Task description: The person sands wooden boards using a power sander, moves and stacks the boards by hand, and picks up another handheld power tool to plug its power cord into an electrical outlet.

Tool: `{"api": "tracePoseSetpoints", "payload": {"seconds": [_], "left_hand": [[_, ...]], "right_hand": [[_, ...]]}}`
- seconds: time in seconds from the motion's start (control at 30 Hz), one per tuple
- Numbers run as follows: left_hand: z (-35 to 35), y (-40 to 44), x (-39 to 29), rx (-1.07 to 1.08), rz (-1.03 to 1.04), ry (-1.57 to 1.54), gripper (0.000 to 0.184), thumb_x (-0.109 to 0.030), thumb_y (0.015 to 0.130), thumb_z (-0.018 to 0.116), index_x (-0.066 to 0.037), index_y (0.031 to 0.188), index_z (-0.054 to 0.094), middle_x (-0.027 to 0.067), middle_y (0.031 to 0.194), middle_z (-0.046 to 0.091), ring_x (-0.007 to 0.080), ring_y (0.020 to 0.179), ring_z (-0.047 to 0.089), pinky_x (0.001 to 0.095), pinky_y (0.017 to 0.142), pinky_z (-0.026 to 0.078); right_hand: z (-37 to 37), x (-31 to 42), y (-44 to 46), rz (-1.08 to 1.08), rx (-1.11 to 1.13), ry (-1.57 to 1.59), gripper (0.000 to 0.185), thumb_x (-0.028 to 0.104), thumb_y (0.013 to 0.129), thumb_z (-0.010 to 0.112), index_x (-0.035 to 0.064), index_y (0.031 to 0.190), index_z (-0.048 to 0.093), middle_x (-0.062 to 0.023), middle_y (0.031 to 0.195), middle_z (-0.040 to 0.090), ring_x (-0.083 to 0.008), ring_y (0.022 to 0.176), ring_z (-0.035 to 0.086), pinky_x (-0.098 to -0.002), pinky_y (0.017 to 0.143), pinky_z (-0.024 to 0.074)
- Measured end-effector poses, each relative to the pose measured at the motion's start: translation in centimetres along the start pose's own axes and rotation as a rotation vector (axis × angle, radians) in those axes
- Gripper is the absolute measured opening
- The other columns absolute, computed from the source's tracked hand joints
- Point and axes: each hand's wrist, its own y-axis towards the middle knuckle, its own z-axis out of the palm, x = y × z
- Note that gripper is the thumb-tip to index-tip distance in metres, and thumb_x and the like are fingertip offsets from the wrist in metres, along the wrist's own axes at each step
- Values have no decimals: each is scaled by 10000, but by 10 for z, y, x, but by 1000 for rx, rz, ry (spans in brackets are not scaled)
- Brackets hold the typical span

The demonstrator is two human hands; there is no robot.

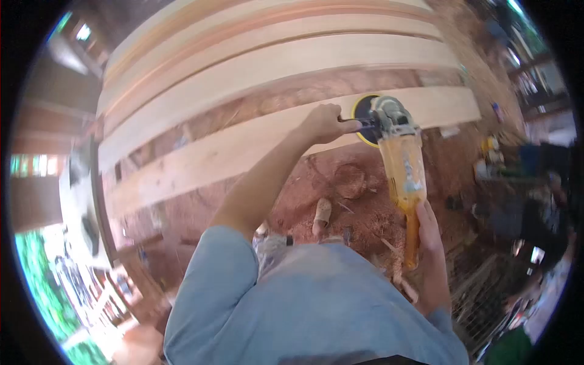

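Observation:
A yellow angle grinder [403,167] with a worn, dusty head spans both my hands. Its round dark disc [365,115] with a yellow rim meets the face of the nearest long pale plank [243,149], toward the plank's right end. My left hand [324,123] is closed around the dark side handle by the head. Lower right, my right hand [429,228] wraps the rear grip of the grinder; some of its fingers are hidden behind the body.
More long planks [292,61] lie side by side beyond the nearest one. Reddish sawdust and shavings [365,213] cover the ground around my feet [322,213]. Cluttered items [493,155] stand at the right, and a pale board-like panel [85,207] rises at the left.

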Motion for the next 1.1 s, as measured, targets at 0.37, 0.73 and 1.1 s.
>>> {"api": "tracePoseSetpoints", "payload": {"seconds": [0.37, 0.73, 1.1], "left_hand": [[-11, -301, 200, -663, -407, -713, 482, -308, 734, 862, 25, 991, 628, 132, 935, 692, 215, 887, 691, 344, 784, 551], [-90, -534, 383, -975, -553, -805, 337, -154, 751, 845, -11, 983, 647, 47, 873, 680, 114, 810, 644, 277, 718, 530], [-151, -680, 487, -1187, -685, -802, 348, -175, 780, 845, 4, 1028, 680, 98, 895, 704, 133, 848, 659, 284, 743, 536]], "right_hand": [[241, -15, -106, 214, 309, -29, 505, 259, 1039, 470, 73, 1491, 342, -99, 1247, 558, -187, 1010, 598, -332, 808, 537], [507, -15, -155, 208, 521, -64, 640, 193, 1018, 519, 5, 1555, 225, -138, 1511, 394, -232, 1397, 365, -378, 1168, 276], [688, 9, -158, 12, 837, -313, 655, 193, 1002, 528, 8, 1558, 235, -148, 1530, 388, -233, 1425, 344, -373, 1173, 271]]}}
